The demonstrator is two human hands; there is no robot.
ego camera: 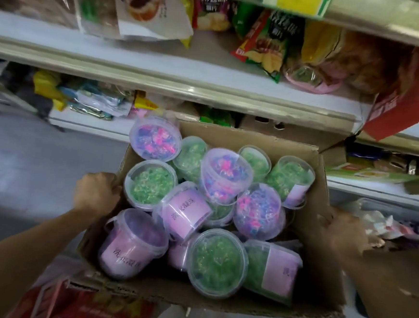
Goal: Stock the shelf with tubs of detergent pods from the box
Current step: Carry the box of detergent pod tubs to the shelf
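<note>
Clear tubs of detergent pods [151, 188], some green, some pink and blue, lie jumbled inside an open cardboard box [318, 288] held up in front of the shelves. The left hand [95, 190] grips the box's left wall, fingers curled over its edge; the right hand [343, 232] clasps the right wall. Snack bags [263, 40] crowd the shelf [160, 72] above

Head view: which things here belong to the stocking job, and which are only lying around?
Job:
- cardboard box
- tubs of detergent pods
- left hand and right hand, gripping the box sides
- shelf

Lying about:
- snack bags
- red package
</note>
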